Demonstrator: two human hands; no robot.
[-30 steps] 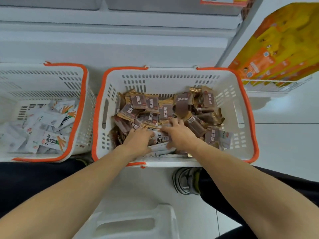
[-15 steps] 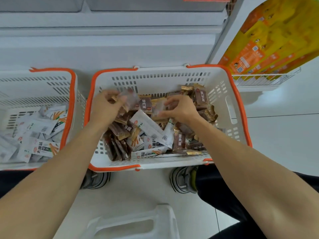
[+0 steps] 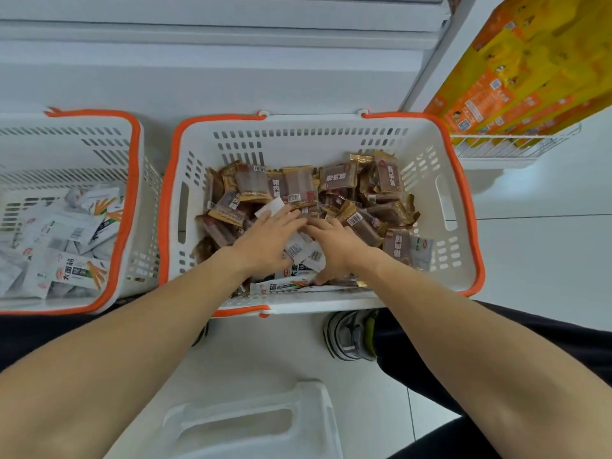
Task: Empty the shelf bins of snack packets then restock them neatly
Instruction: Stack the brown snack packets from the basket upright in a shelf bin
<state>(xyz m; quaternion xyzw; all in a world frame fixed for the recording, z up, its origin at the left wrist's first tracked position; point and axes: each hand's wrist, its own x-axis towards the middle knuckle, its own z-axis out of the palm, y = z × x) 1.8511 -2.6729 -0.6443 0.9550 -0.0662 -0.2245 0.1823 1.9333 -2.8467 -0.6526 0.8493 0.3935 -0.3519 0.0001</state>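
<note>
A white basket with an orange rim (image 3: 462, 207) stands on the floor in front of me, filled with several brown snack packets (image 3: 299, 185) and some white packets (image 3: 303, 251) underneath. Both my hands are down in the pile. My left hand (image 3: 268, 240) lies palm down with fingers stretched over the white packets. My right hand (image 3: 334, 241) lies beside it, fingers extended onto the packets, fingertips nearly touching the left hand's. Whether either hand grasps a packet is hidden beneath the palms.
A second orange-rimmed basket (image 3: 130, 193) at the left holds several white packets (image 3: 69, 260). White shelving (image 3: 231, 61) rises behind the baskets. Yellow-orange boxes (image 3: 516, 81) sit on a wire shelf at the right. A white plastic stool (image 3: 255, 422) and my shoe (image 3: 347, 334) are near me.
Both hands, raised half a second ago with packets pinched above the pile, have come back down and now lie flat together on the packets near the basket's front.
</note>
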